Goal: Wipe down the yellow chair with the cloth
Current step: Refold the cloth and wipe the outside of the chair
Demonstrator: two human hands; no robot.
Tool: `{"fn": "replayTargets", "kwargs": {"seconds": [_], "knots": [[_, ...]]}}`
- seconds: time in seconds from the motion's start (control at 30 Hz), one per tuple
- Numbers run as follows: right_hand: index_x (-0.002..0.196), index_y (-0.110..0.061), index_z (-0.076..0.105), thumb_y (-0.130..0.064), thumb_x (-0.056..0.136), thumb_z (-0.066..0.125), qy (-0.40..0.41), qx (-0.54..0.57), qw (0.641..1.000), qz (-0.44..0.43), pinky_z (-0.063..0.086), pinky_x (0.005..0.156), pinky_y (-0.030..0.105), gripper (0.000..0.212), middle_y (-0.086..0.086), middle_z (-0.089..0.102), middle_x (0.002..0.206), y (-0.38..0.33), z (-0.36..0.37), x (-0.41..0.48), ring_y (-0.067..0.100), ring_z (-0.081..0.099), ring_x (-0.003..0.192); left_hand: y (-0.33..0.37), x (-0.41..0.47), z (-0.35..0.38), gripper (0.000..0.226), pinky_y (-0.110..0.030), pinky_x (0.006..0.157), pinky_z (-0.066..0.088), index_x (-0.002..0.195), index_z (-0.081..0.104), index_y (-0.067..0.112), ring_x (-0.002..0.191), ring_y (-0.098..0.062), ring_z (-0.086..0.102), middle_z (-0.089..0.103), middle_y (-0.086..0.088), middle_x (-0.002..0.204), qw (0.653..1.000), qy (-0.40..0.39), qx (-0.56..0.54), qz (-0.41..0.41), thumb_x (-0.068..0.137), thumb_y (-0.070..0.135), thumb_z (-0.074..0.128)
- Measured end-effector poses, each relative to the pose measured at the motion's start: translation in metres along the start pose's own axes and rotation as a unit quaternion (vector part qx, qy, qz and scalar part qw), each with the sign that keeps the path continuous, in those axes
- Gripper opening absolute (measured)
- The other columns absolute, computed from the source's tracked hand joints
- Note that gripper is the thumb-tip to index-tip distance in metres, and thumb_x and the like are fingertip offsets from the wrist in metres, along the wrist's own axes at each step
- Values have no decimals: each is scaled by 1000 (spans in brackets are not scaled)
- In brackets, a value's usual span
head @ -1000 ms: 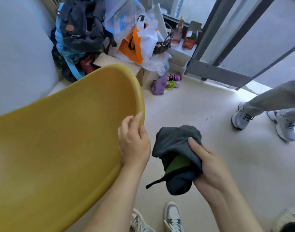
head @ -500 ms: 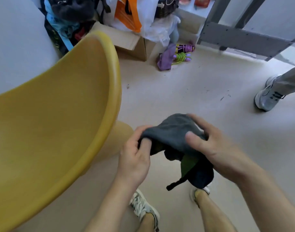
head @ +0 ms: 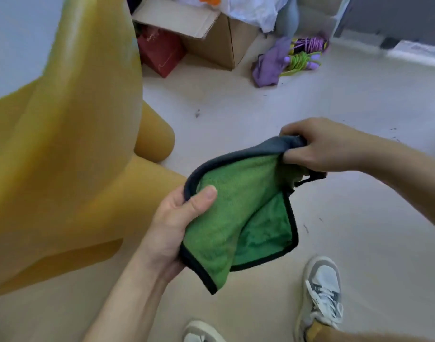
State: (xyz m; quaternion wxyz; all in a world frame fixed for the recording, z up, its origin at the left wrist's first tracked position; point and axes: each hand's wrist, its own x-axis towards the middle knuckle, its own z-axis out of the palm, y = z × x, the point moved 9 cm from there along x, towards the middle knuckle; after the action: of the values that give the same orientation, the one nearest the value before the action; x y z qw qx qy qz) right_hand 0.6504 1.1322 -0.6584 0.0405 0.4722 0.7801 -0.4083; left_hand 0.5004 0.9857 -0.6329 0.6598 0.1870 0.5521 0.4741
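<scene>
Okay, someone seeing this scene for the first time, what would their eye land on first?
The bright green cloth, edged in dark trim, stands out first, held mid-frame between the left hand at its lower left and the right hand at its upper corner. The big yellow chair fills the left side. An open cardboard box sits on the floor behind it.

A pale beige floor (head: 236,124) carries everything. The yellow chair (head: 63,156) stands along its left side, its rounded legs resting on the surface. At the far edge sits an open cardboard box (head: 211,38), with a red bag (head: 162,50) touching its left side. Just right of the box lie a crumpled purple cloth (head: 270,67) and bundled green and purple cords (head: 302,55). Dark specks (head: 197,113) dot the middle. At the near edge stand a grey-and-white sneaker (head: 322,292) and a second sneaker (head: 201,333).
</scene>
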Motion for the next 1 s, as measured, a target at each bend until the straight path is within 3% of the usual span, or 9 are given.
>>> {"fn": "replayTargets", "kwargs": {"seconds": [0.17,0.27,0.33,0.43,0.57,0.67,0.73,0.87,1.0], "knots": [[94,-7,63,-13,88,55,-53,319,938,123,55,52,29,12,12,70,76,16,53,45,24,67,60,-18,40,-27,30,-47,79,57,112,64,16,98,-32,67,70,-12,107,976,16,165,143,82,15,60],[92,-9,62,-23,91,53,-101,432,891,96,56,50,26,16,10,72,75,0,77,54,20,68,56,-30,51,-21,38,-52,82,54,123,57,33,98,-25,66,71,-2,105,926,-17,295,233,86,24,57],[88,-12,65,-35,87,60,-118,475,871,29,59,65,32,23,9,72,81,-20,88,52,19,70,69,-41,58,-19,50,-43,81,53,132,40,47,91,-19,64,69,4,99,845,0,456,280,87,31,53],[108,-11,62,-25,80,71,-79,400,911,-54,49,99,49,32,20,69,105,-46,113,46,32,68,102,-52,59,-14,55,-39,71,47,134,21,38,80,-28,57,60,2,88,718,44,617,319,87,30,49],[106,-4,60,6,83,60,100,408,908,-10,58,84,48,25,26,67,105,-43,104,46,38,69,93,-52,47,-14,44,-41,74,50,122,35,37,87,-26,58,64,6,96,711,-22,650,270,82,49,47],[87,-3,62,9,82,61,74,384,921,-5,54,55,28,13,16,68,77,-50,94,41,22,70,67,6,26,-31,20,-34,80,46,104,57,30,95,-19,52,57,4,100,697,84,585,406,90,42,48],[91,-4,64,9,80,64,0,364,931,-31,56,66,33,18,13,71,79,-61,95,34,25,72,78,27,19,-42,30,-32,88,44,119,49,26,102,-17,48,49,4,115,714,134,532,435,92,38,50],[111,-8,63,13,78,66,-19,297,949,-105,56,84,37,39,18,67,106,-85,87,18,32,68,99,18,41,-53,30,-38,89,48,119,49,30,101,-15,57,61,9,105,827,68,449,330,93,46,49],[122,-8,59,-7,73,79,-30,404,911,-79,53,94,48,53,22,64,119,-66,85,13,38,65,109,34,31,-51,19,-39,82,49,100,58,27,90,-14,60,66,9,92,807,103,419,403,95,42,48]]}}
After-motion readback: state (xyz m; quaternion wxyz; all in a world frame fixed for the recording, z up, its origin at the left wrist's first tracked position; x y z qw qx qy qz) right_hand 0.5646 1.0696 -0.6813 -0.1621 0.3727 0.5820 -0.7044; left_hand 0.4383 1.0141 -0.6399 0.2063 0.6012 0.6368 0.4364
